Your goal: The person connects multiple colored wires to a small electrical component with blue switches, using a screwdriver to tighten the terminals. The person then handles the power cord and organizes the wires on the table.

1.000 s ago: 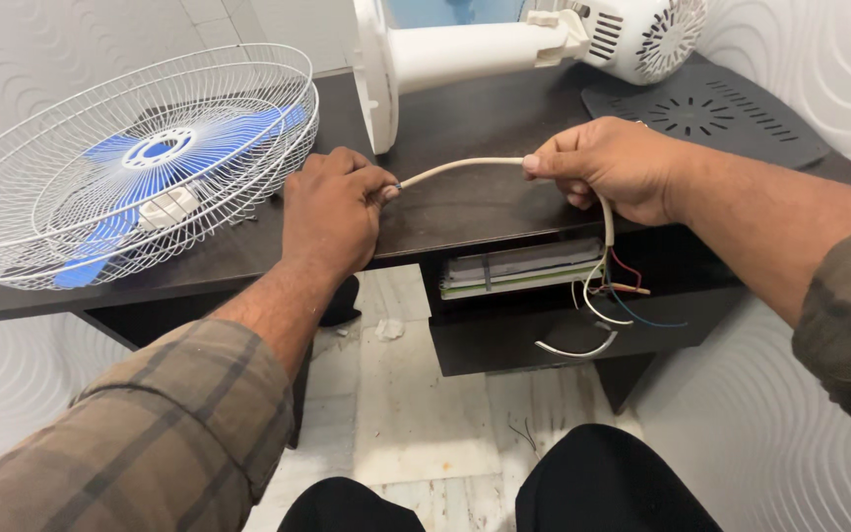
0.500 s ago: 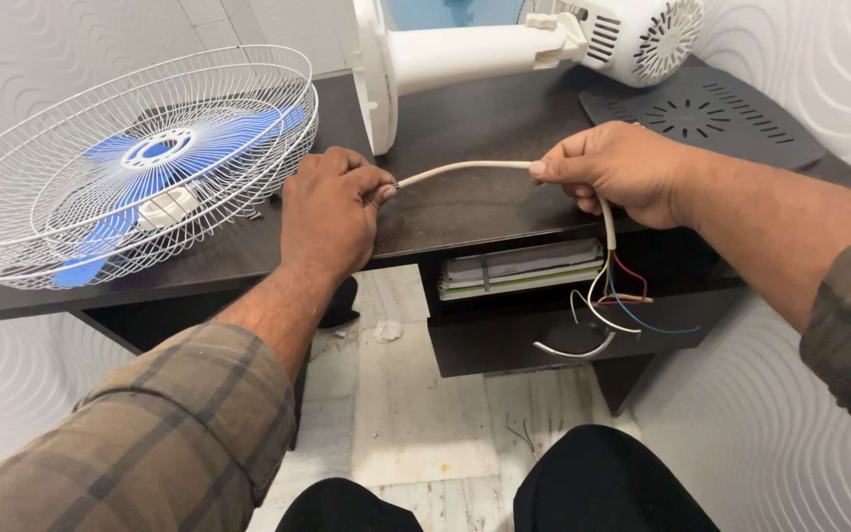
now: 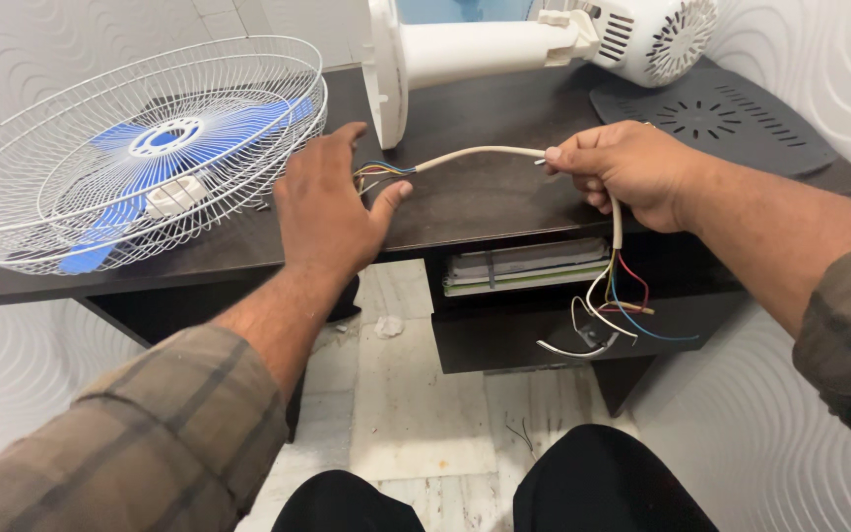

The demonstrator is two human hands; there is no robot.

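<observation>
Desk [image 3: 504, 197] of dark wood is spanning the view, its front edge running from lower left to the right, with tiled floor [image 3: 416, 414] lying open below it and patterned white walls closing in at both sides. One white wire fan guard [image 3: 140, 148] with blue blades is lying flat at the left end, overhanging the desk's left and front edges. One white fan stand [image 3: 465, 49] with its motor housing [image 3: 657, 34] is lying on its side along the back, its round base just beside the guard. One dark vented cover [image 3: 731, 123] is resting at the right rear corner. A bare strip of desktop is remaining free between the guard and the cover. One stack of papers [image 3: 529, 266] is sitting on the shelf under the desk.

One white cable [image 3: 480, 154] is arching above the front middle of the desk, between the two hands. Its sheath is pale and smooth; at each of its two ends thin coloured wires are fanning out, red, blue, yellow and white among them. One end is lying at the left hand, the other is hanging down past the desk's front edge before the shelf.

The left hand [image 3: 327, 212] is spreading open, palm down, its fingers loose beside the near wire ends and clasping nothing. The right hand [image 3: 627, 172] is closing around the cable, pinching it where it bends downward.
</observation>
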